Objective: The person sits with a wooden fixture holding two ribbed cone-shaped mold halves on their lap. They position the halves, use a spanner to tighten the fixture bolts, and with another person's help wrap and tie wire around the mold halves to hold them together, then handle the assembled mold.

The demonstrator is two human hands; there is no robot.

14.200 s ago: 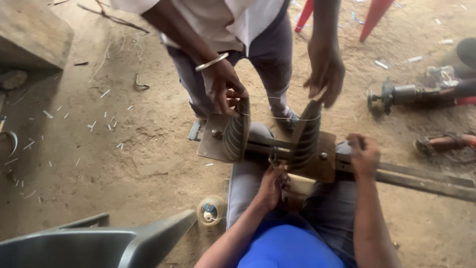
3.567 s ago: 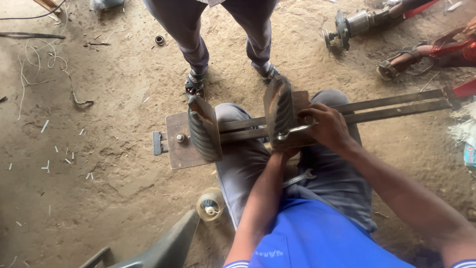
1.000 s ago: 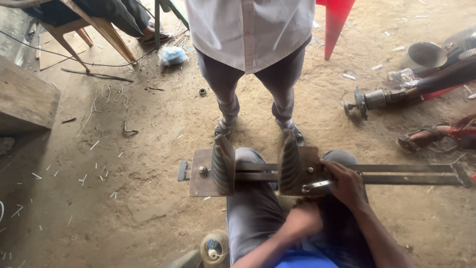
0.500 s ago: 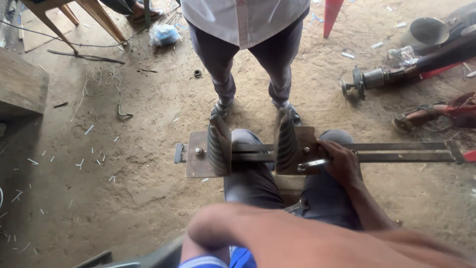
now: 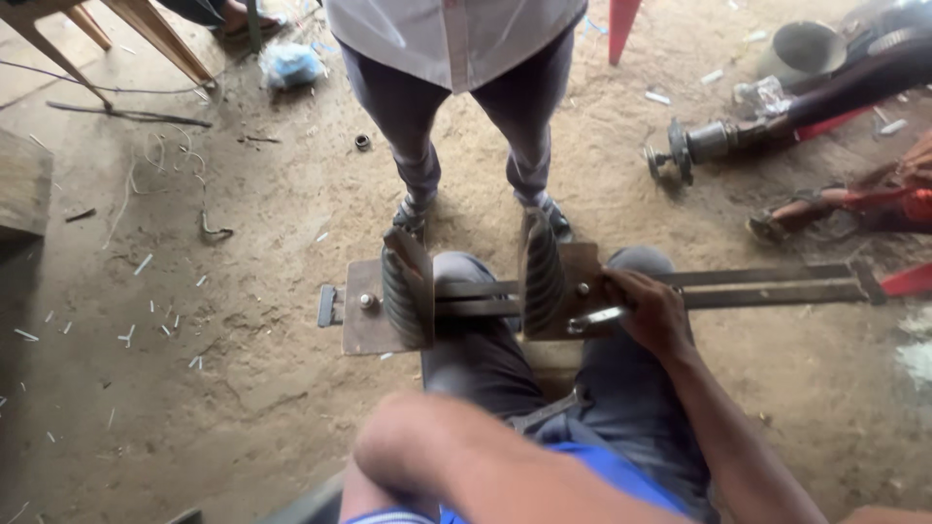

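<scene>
Tightening is in hand: right hand (image 5: 652,312) grips a metal wrench (image 5: 597,318) at the steel jig (image 5: 374,311), left hand unseen; next, steady turning pressure is likely required.

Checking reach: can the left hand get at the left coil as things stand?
Probably yes. The left hand is out of view, forearm raised near the lap; nothing visibly blocks the left coil.

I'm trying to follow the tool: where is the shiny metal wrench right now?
In the head view, the wrench is right of centre, held in the person's right hand against the rusty metal jig on their lap, just right of the right-hand coil spring.
</scene>
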